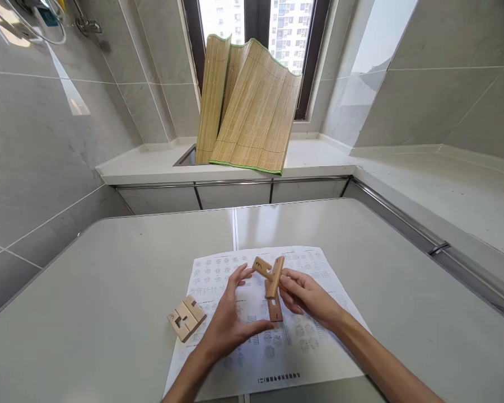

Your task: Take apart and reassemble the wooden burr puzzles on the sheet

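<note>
Several notched wooden pieces [274, 284] are crossed together above a printed paper sheet [277, 372]. My right hand [304, 294] pinches them from the right, thumb and fingers pressed on the wood. The lower piece bears a "1" and the upper left one a dark mark. My left hand [235, 313] is spread in a wide curve on the left side; its thumb tip meets the bottom end of the lower piece and its fingertips are near the upper left piece. More notched wooden pieces [187, 319] lie side by side at the sheet's left edge, one marked "3".
The sheet lies on a pale table [121, 291] with a seam down its middle. Beyond it stand a white ledge [159, 162] and a folded bamboo mat [256, 106] before the window. A metal rail [395, 210] runs along the right.
</note>
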A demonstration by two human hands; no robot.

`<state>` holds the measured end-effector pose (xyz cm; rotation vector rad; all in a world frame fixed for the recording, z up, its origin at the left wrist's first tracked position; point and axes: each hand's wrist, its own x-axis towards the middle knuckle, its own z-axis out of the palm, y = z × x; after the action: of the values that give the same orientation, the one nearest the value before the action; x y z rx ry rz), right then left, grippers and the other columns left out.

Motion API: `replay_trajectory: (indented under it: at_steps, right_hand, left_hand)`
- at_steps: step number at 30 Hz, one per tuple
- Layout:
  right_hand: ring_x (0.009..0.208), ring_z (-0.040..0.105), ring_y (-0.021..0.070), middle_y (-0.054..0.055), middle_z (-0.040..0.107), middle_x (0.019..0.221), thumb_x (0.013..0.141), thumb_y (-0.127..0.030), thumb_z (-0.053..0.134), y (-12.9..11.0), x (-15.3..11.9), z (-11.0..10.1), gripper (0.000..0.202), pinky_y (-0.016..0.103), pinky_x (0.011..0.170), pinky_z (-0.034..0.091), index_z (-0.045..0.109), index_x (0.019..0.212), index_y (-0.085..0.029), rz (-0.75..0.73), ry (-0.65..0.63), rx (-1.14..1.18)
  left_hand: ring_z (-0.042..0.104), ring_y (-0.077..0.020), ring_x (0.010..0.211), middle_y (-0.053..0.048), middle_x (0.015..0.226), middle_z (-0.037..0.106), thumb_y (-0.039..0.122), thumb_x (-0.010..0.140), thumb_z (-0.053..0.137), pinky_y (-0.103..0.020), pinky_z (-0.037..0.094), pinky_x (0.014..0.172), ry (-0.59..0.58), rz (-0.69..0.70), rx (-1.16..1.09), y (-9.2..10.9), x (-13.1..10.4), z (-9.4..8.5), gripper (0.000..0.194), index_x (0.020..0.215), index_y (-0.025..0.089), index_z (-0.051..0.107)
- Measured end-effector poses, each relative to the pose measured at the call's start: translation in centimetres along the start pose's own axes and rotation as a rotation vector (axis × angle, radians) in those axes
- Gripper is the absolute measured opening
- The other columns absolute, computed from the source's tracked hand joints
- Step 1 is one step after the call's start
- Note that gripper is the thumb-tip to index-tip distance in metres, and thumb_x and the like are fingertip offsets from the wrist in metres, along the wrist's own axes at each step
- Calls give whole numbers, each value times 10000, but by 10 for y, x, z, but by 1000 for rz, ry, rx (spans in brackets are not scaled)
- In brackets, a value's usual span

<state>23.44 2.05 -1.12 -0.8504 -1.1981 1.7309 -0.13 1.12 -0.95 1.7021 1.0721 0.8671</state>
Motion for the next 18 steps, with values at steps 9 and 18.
replay_trajectory:
  at_steps: [9, 18]
  right_hand:
    - [457, 330, 59, -68, 514, 659, 934, -643, 651, 4, 8, -12, 465, 239, 482, 253, 609, 925, -180, -137, 223, -9]
    - [472, 334, 101, -72, 489, 570, 920, -652, 661, 12, 11, -4, 467, 250, 478, 252, 641, 922, -185, -209, 268, -165]
  left_hand:
    - [367, -426, 1503, -166, 1618, 427, 436, 618, 964, -627, 338, 1214, -145, 89, 370, -2, 15, 12, 1098, 1560, 277, 425]
    - [577, -395, 1320, -129, 1384, 630, 414, 650, 938, -618, 394, 1174, 106, 81, 207, 16, -21, -8, 980, 1502, 289, 472]
